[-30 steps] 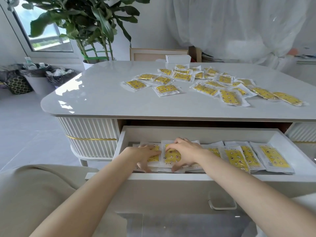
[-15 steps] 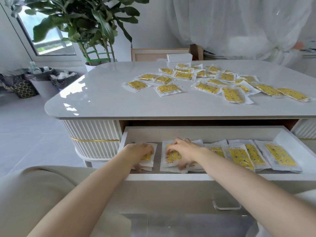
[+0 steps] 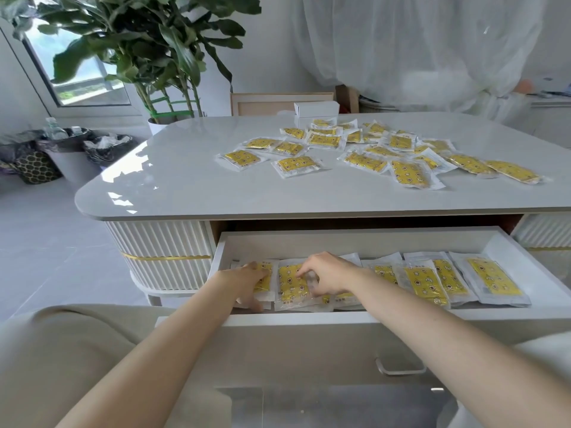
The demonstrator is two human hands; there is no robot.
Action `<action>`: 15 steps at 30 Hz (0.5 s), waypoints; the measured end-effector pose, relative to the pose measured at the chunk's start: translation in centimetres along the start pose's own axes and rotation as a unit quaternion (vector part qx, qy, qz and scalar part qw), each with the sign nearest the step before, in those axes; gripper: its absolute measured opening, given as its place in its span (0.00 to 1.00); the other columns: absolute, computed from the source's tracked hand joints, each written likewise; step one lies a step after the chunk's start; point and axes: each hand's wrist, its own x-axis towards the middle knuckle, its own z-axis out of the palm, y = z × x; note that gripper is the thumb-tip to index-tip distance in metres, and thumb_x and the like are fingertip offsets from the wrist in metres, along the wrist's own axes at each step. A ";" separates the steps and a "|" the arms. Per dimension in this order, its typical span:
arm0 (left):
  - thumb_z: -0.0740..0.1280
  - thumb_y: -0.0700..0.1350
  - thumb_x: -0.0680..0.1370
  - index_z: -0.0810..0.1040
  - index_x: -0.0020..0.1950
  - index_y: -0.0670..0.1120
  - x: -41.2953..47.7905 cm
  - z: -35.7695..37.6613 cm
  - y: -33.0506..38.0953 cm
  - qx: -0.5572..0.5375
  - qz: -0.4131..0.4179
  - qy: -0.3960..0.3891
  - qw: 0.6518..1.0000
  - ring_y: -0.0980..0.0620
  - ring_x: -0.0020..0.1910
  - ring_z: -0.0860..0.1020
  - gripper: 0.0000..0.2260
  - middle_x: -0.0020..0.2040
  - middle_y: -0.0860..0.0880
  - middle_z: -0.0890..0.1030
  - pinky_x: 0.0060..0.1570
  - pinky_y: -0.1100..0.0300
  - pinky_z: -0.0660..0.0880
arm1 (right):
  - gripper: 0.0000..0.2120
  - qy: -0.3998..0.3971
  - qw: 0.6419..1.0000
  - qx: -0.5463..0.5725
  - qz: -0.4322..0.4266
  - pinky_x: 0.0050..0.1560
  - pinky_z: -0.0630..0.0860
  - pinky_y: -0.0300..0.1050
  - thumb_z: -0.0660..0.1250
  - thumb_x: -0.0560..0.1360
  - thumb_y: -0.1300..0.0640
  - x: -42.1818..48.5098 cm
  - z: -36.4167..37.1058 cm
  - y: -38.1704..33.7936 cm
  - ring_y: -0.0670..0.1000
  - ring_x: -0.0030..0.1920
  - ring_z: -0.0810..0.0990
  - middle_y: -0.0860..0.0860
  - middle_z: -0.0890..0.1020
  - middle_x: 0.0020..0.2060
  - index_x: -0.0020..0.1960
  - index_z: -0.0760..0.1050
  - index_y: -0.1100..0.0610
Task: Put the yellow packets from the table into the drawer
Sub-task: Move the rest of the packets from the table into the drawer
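Observation:
The white drawer stands pulled out under the tabletop, with several yellow packets laid in a row inside. My left hand holds the leftmost packet at the drawer's left end, fingers on top and thumb at its near edge. Just to its right, my right hand arches over the neighbouring packet and pinches it with curled fingertips. Several more yellow packets lie scattered over the right half of the white table.
A small white box sits at the table's far edge. A potted plant and lined bins stand at the back left. A beige cushion is near my left arm. The drawer handle faces me.
My left hand slid its packet leftward, opening a gap from the packet under my right hand. My right hand's fingers went from lying flat to arched. The view shifted slightly.

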 end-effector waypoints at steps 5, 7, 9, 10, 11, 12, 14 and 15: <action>0.66 0.56 0.76 0.49 0.78 0.58 0.0 -0.1 0.5 -0.012 0.009 -0.009 1.000 0.46 0.76 0.56 0.36 0.79 0.51 0.48 0.73 0.49 0.60 | 0.27 -0.048 0.999 -0.018 -0.011 0.61 0.72 0.53 0.72 0.72 0.58 -0.4 0.1 0.3 0.53 0.66 0.69 0.49 0.70 0.68 0.68 0.72 0.43; 0.67 0.56 0.76 0.51 0.78 0.57 0.0 -0.4 0.7 -0.012 0.014 0.004 1.000 0.46 0.75 0.59 0.35 0.78 0.50 0.53 0.72 0.50 0.61 | 0.27 -0.075 0.996 -0.043 -0.008 0.65 0.68 0.55 0.67 0.75 0.57 -0.6 0.1 0.1 0.53 0.69 0.61 0.50 0.66 0.69 0.71 0.67 0.41; 0.68 0.55 0.75 0.54 0.78 0.55 -0.1 -0.7 1.0 -0.010 0.020 0.017 1.000 0.45 0.73 0.62 0.36 0.77 0.48 0.58 0.71 0.51 0.63 | 0.26 -0.085 0.995 -0.046 0.004 0.67 0.64 0.56 0.62 0.76 0.57 -0.8 0.0 -0.3 0.53 0.70 0.57 0.49 0.63 0.69 0.72 0.65 0.39; 0.69 0.55 0.74 0.54 0.78 0.54 -0.3 -0.8 1.1 -0.007 0.019 0.021 1.000 0.45 0.73 0.64 0.36 0.76 0.48 0.60 0.70 0.52 0.65 | 0.26 -0.082 0.996 -0.042 0.007 0.68 0.63 0.57 0.61 0.77 0.57 -0.8 0.0 -0.4 0.54 0.71 0.56 0.48 0.63 0.70 0.71 0.66 0.38; 0.70 0.55 0.74 0.55 0.77 0.53 -0.4 -0.9 1.2 -0.004 0.016 0.025 1.000 0.45 0.71 0.66 0.36 0.75 0.48 0.62 0.68 0.52 0.66 | 0.25 -0.077 0.996 -0.038 0.009 0.68 0.62 0.58 0.60 0.77 0.57 -1.0 -0.2 -0.5 0.55 0.71 0.56 0.49 0.64 0.70 0.70 0.67 0.38; 0.70 0.55 0.74 0.58 0.77 0.52 -0.5 -1.0 1.3 -0.001 0.010 0.031 0.999 0.46 0.70 0.68 0.35 0.73 0.49 0.65 0.66 0.52 0.69 | 0.24 -0.066 0.997 -0.033 0.008 0.68 0.62 0.58 0.60 0.76 0.56 -1.2 -0.4 -0.6 0.55 0.70 0.57 0.50 0.65 0.69 0.69 0.68 0.38; 0.68 0.54 0.75 0.63 0.74 0.52 -0.7 -1.2 1.1 0.007 0.000 0.060 0.998 0.47 0.65 0.73 0.29 0.70 0.50 0.70 0.60 0.54 0.73 | 0.20 -0.023 1.000 -0.017 0.000 0.64 0.67 0.56 0.62 0.76 0.54 -1.8 -1.2 -0.7 0.54 0.69 0.61 0.50 0.69 0.67 0.66 0.72 0.40; 0.67 0.52 0.76 0.65 0.73 0.52 -0.8 -1.4 0.9 0.015 -0.001 0.081 0.997 0.47 0.63 0.74 0.26 0.68 0.50 0.71 0.57 0.56 0.74 | 0.18 0.000 1.000 -0.007 -0.005 0.61 0.70 0.54 0.63 0.76 0.53 -2.3 -1.8 -0.7 0.53 0.67 0.65 0.50 0.71 0.65 0.65 0.74 0.42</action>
